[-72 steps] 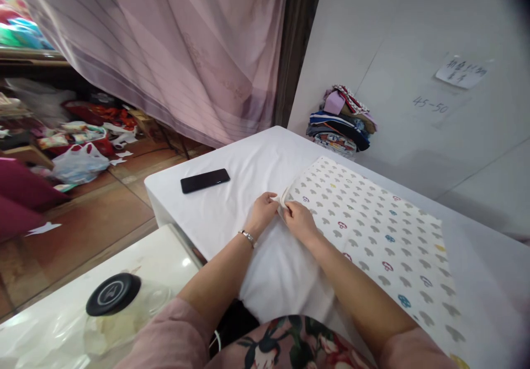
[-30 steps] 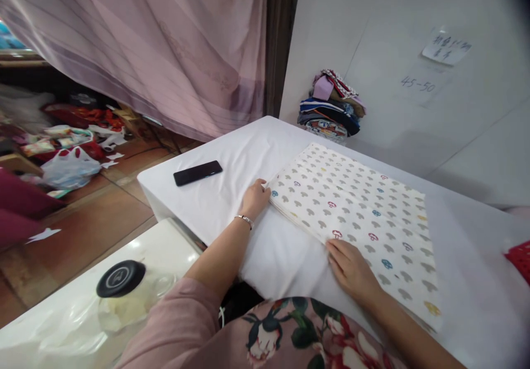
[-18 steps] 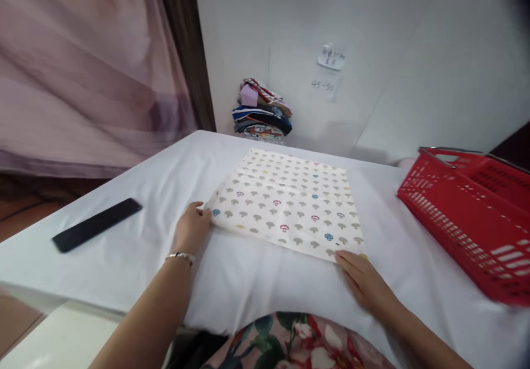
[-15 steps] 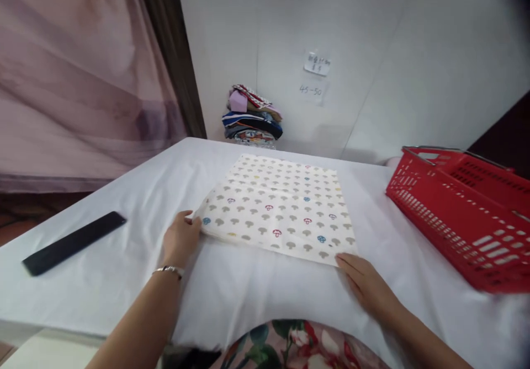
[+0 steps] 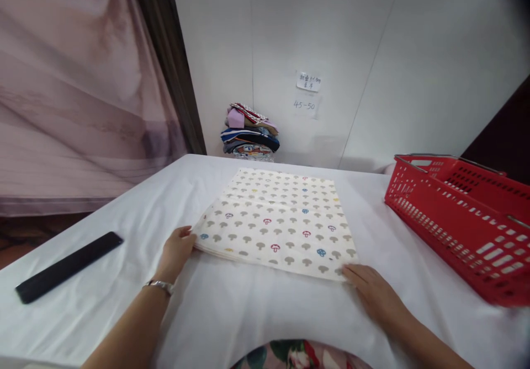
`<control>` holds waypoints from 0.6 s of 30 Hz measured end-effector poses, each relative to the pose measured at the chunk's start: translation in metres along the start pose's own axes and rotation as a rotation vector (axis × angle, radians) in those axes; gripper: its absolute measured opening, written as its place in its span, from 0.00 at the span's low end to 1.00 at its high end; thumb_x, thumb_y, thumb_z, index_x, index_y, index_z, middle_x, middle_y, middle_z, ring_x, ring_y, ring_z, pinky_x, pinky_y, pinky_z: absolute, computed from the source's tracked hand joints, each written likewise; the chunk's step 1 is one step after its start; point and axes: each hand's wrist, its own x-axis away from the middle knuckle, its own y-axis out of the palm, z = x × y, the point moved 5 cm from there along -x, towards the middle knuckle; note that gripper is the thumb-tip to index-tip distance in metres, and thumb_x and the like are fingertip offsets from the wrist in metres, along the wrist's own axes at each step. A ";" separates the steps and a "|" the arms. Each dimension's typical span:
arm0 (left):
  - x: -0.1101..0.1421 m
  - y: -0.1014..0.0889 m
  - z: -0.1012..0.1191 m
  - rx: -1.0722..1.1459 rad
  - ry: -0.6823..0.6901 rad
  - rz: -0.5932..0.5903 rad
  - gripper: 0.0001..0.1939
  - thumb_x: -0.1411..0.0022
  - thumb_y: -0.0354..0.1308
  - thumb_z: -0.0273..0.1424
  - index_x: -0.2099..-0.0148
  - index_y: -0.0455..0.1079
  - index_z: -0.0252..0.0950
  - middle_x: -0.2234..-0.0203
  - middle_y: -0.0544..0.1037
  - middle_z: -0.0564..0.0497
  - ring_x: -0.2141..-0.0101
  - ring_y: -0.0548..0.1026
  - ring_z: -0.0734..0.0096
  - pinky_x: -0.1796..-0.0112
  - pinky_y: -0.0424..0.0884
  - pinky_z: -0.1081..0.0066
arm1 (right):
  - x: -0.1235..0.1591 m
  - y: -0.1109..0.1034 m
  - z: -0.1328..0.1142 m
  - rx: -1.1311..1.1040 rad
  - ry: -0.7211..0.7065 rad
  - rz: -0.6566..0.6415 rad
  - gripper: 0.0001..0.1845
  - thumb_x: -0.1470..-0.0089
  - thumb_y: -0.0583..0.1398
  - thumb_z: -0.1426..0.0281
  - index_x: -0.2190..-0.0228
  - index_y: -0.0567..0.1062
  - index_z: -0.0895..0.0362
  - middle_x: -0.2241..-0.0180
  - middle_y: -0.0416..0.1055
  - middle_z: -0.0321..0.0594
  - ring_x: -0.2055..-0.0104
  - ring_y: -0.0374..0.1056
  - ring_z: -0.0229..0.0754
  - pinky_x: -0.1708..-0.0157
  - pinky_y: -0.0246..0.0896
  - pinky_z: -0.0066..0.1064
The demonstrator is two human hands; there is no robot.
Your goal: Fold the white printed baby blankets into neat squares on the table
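Note:
A cream cloth (image 5: 273, 220) printed with small grey, red, blue and yellow mushrooms lies folded and flat in front of me, its layers showing along the near edge. At the near left corner, my left hand (image 5: 179, 250) is closed, pinching the cloth between thumb and fingers; a silver bracelet circles that wrist. My right hand (image 5: 375, 292) grips the near right corner, fingertips on the fabric and the thumb mostly hidden.
White fabric covers the table (image 5: 248, 314). A black flat bar (image 5: 70, 266) lies at the left, and a red plastic basket (image 5: 451, 220) stands at the right. Beyond the far edge rises a pile of folded cloths (image 5: 250, 134) against the wall. A pink curtain (image 5: 83, 82) hangs at left.
The view has tilted up a little, so everything sits lower in the picture. Both hands stay at the same two corners, and the cloth looks otherwise unchanged.

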 end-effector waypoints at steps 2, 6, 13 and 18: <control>0.004 -0.004 0.008 -0.059 0.033 -0.013 0.24 0.52 0.54 0.30 0.49 0.68 0.33 0.75 0.75 0.49 0.76 0.74 0.67 0.73 0.71 0.69 | -0.001 -0.003 0.001 0.015 -0.015 0.012 0.22 0.46 0.49 0.78 0.54 0.74 0.56 0.56 0.74 0.46 0.56 0.70 0.45 0.57 0.68 0.38; 0.016 -0.015 0.025 -0.086 0.086 -0.041 0.27 0.50 0.51 0.30 0.45 0.65 0.35 0.82 0.71 0.54 0.79 0.72 0.67 0.74 0.69 0.69 | 0.004 -0.014 0.017 0.005 -0.008 0.043 0.18 0.47 0.50 0.76 0.61 0.77 0.54 0.61 0.76 0.43 0.60 0.71 0.44 0.60 0.69 0.36; 0.047 -0.020 0.021 -0.173 0.471 -0.106 0.21 0.49 0.47 0.30 0.53 0.72 0.41 0.47 0.69 0.50 0.76 0.71 0.78 0.66 0.72 0.70 | 0.021 -0.006 0.038 0.000 0.080 -0.016 0.16 0.48 0.51 0.73 0.64 0.77 0.53 0.61 0.75 0.43 0.59 0.71 0.46 0.59 0.68 0.38; 0.046 -0.019 0.000 -0.215 0.467 -0.127 0.19 0.48 0.48 0.33 0.57 0.74 0.41 0.49 0.71 0.51 0.73 0.73 0.73 0.66 0.73 0.70 | 0.018 -0.002 0.019 -0.048 0.151 -0.079 0.18 0.51 0.51 0.77 0.62 0.76 0.53 0.58 0.73 0.43 0.56 0.69 0.46 0.55 0.66 0.41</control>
